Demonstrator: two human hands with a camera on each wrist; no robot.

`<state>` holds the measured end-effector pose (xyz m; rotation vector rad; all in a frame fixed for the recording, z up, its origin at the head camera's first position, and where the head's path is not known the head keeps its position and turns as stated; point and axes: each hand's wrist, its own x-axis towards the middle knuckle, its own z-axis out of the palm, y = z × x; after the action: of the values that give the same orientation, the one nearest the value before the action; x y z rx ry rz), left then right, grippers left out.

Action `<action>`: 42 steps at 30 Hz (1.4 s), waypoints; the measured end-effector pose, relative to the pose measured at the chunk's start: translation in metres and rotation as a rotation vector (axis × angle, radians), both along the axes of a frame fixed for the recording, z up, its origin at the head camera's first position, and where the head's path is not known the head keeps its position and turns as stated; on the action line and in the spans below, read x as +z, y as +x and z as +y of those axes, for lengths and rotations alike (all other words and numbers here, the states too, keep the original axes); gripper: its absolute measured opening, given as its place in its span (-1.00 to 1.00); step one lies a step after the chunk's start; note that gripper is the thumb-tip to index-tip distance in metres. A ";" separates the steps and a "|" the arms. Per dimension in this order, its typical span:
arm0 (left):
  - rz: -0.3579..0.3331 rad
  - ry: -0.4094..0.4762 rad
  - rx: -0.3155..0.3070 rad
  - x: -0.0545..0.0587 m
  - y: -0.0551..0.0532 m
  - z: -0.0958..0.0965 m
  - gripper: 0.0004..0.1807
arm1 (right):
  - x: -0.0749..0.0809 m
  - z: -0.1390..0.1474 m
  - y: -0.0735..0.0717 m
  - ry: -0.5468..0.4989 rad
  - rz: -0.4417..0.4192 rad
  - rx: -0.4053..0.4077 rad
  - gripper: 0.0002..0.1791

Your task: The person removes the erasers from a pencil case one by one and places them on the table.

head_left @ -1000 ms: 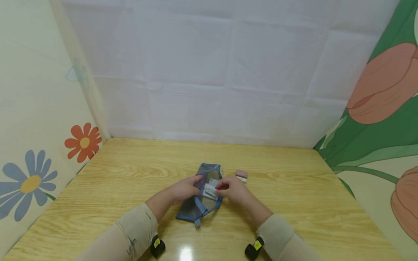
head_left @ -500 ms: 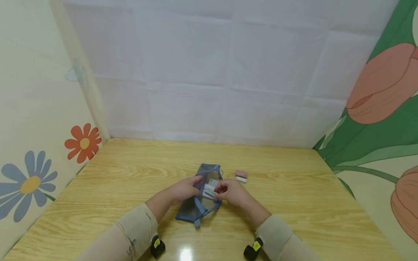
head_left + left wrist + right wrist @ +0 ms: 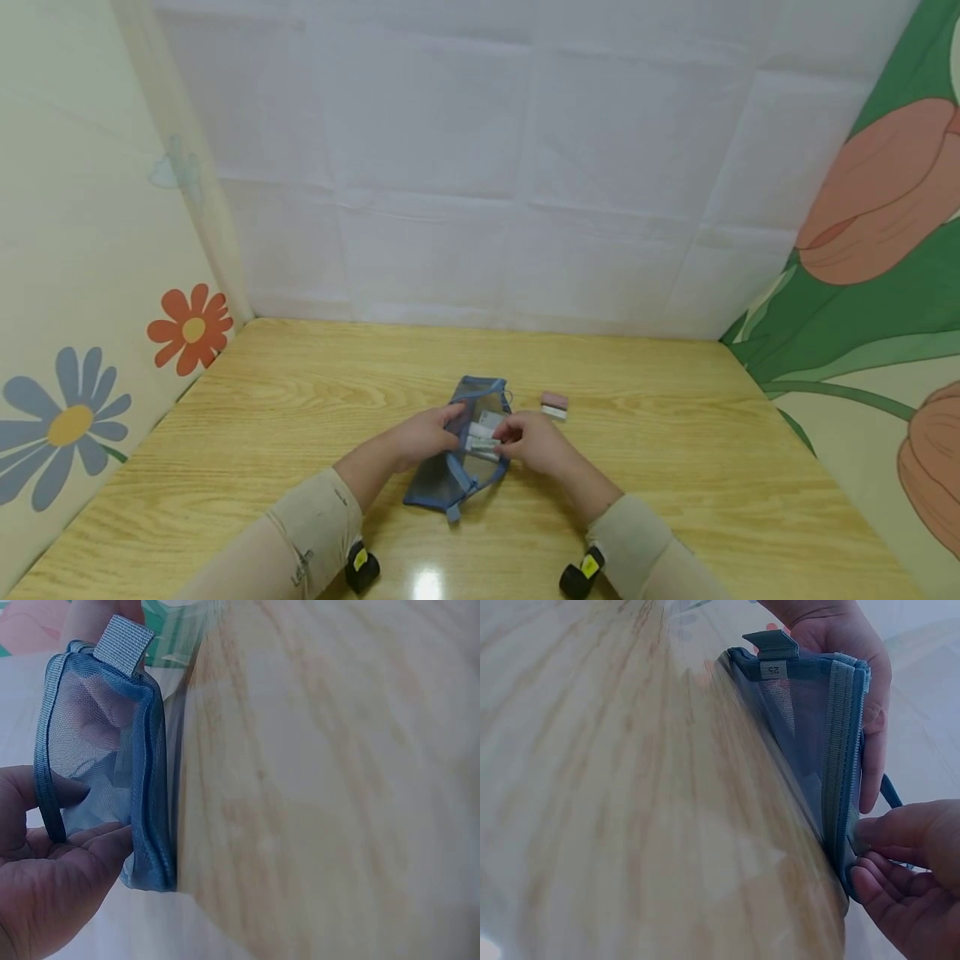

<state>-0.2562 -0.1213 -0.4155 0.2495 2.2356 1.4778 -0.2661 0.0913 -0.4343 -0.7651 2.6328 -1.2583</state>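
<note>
A blue mesh zip pouch point(image 3: 433, 483) lies on the table, its zipped mouth spread open toward the right. My left hand point(image 3: 420, 437) grips the pouch's edge; the left wrist view has the thumb inside the mouth and the fingers outside the mesh. At the mouth, my right hand point(image 3: 538, 442) pinches a small flat white-and-green piece point(image 3: 483, 445) between thumb and fingertips. Beside it in the pouch shows another pale grey-green piece point(image 3: 491, 419). In the right wrist view the zipper edge point(image 3: 844, 750) hides most of the pinched piece; I cannot tell its kind.
A small block with pink, dark and white bands point(image 3: 555, 405) lies on the wooden table point(image 3: 660, 450), behind the right hand. A white cloth wall point(image 3: 480, 167) rises at the table's back edge, with flower-painted walls on both sides.
My right hand has shifted slightly left, uncovering the banded block. The white-and-green piece has turned from slanted to nearly level. The left hand and the pouch have stayed in place.
</note>
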 end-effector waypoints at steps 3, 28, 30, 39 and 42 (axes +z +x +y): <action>-0.002 0.001 0.003 0.000 0.000 0.000 -0.23 | 0.001 0.001 0.000 -0.003 -0.016 -0.004 -0.93; 0.005 0.038 0.020 0.000 0.002 0.002 -0.21 | 0.008 0.037 -0.013 -0.066 0.000 -0.173 -0.88; 0.006 0.042 0.021 0.000 0.002 0.002 -0.21 | 0.008 0.040 -0.014 -0.063 -0.020 -0.193 -0.88; -0.003 0.040 0.026 0.000 0.001 0.002 -0.22 | 0.000 0.054 -0.020 -0.063 -0.071 -0.296 -0.89; 0.000 0.035 0.029 0.000 0.001 0.003 -0.21 | -0.002 0.058 -0.023 -0.055 -0.048 -0.308 -0.92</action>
<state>-0.2552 -0.1186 -0.4156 0.2295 2.2231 1.5333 -0.2887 0.1490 -0.4363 -0.3373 2.7636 -1.4049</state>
